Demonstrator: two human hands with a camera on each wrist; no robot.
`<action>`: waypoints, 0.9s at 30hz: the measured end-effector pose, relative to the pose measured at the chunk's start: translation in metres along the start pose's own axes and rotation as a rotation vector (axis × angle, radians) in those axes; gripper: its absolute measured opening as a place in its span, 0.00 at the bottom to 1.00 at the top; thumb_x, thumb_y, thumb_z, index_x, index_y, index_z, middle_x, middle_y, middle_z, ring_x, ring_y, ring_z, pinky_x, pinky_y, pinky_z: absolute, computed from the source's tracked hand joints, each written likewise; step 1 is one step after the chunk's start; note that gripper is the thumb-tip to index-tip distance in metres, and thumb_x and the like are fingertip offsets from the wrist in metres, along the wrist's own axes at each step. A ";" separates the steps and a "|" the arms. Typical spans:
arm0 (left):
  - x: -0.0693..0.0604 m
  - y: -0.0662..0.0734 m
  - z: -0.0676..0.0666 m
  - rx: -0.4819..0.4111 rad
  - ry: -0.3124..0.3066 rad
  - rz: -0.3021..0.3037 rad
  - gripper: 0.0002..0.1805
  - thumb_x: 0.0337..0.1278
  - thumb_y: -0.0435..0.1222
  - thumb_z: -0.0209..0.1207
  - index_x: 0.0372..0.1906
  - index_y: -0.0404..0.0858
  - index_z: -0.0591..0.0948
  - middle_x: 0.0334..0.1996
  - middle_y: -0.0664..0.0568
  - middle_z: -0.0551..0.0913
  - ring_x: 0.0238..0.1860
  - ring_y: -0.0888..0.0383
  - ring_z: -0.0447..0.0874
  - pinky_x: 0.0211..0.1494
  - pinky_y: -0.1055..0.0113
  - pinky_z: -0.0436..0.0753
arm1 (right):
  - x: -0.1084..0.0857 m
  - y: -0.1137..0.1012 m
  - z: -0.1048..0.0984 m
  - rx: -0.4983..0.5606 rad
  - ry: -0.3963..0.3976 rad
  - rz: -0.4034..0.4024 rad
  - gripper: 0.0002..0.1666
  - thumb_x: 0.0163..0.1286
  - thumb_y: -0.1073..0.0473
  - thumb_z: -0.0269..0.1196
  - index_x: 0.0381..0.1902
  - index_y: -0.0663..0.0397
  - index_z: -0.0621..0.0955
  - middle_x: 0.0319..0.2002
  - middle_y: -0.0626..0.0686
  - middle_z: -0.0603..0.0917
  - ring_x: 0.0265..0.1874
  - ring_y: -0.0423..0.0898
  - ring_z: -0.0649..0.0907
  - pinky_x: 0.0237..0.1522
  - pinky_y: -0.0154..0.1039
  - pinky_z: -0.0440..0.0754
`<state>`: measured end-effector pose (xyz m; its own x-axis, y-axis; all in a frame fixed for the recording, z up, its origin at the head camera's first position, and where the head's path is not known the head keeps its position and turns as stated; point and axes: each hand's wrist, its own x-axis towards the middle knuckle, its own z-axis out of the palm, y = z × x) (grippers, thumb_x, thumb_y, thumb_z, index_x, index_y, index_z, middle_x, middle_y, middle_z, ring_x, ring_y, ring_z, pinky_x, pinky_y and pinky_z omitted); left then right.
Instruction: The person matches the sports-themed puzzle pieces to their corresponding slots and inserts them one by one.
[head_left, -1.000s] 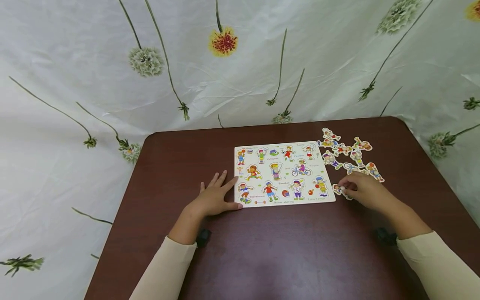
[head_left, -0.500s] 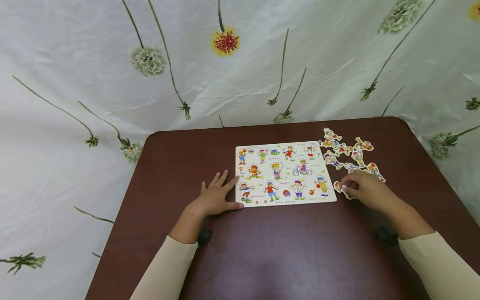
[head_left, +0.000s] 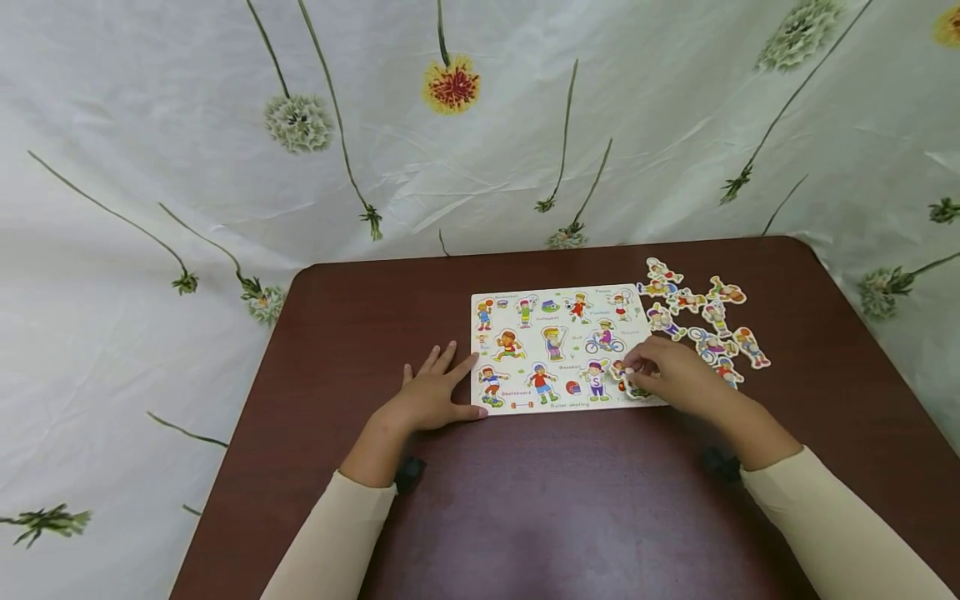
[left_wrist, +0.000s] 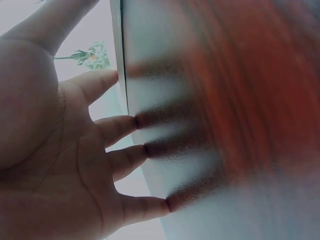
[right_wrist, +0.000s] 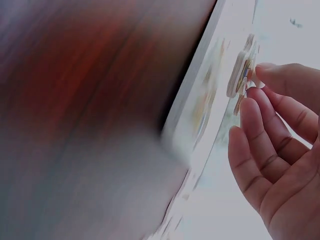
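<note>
A white puzzle board [head_left: 525, 375] printed with children playing sports lies on the table. Along its left edge, my left hand [head_left: 429, 398] rests with fingers spread, thumb and forefinger touching the board. My right hand [head_left: 686, 379] pinches a puzzle piece [head_left: 621, 370] by its small knob, over the board's lower right corner. In the right wrist view the piece [right_wrist: 240, 72] is held on edge close to the board [right_wrist: 192, 120], between thumb and fingertips. Its picture is mostly covered by the fingers. The left wrist view has the left fingertips [left_wrist: 157, 205] on the tabletop.
Several loose puzzle pieces [head_left: 686, 300] lie right of the board, some overlapping. One of them, with a bicycle [head_left: 708, 344], is near the right wrist. The dark brown table [head_left: 540, 483] ends at the back before a flowered white cloth [head_left: 495, 158].
My right hand has lifted the piece from the table beside the board and carried it left over the board's lower right corner. The left hand keeps its place.
</note>
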<state>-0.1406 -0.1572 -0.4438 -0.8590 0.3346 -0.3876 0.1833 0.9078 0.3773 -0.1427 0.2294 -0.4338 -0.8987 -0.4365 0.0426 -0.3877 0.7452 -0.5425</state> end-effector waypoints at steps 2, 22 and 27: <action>0.000 0.000 0.000 0.002 -0.001 0.000 0.52 0.58 0.63 0.64 0.82 0.58 0.51 0.84 0.45 0.39 0.84 0.41 0.33 0.75 0.25 0.38 | 0.009 -0.010 0.008 0.000 -0.003 -0.040 0.05 0.65 0.66 0.68 0.39 0.55 0.86 0.32 0.48 0.82 0.33 0.41 0.80 0.36 0.35 0.78; -0.001 -0.002 0.000 0.006 0.006 0.010 0.51 0.58 0.63 0.63 0.82 0.58 0.52 0.83 0.43 0.39 0.83 0.40 0.35 0.74 0.24 0.41 | 0.085 -0.109 0.079 -0.098 -0.140 -0.092 0.06 0.68 0.57 0.68 0.41 0.50 0.85 0.33 0.45 0.80 0.30 0.39 0.76 0.37 0.36 0.76; -0.002 0.000 -0.001 0.002 0.009 0.014 0.51 0.58 0.63 0.63 0.82 0.57 0.53 0.83 0.43 0.40 0.83 0.39 0.35 0.74 0.24 0.41 | 0.095 -0.120 0.087 -0.091 -0.160 -0.081 0.06 0.68 0.57 0.68 0.41 0.51 0.85 0.31 0.45 0.79 0.29 0.39 0.75 0.34 0.36 0.74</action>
<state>-0.1396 -0.1584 -0.4423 -0.8607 0.3452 -0.3742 0.1968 0.9035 0.3808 -0.1634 0.0544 -0.4377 -0.8223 -0.5663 -0.0550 -0.4811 0.7437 -0.4642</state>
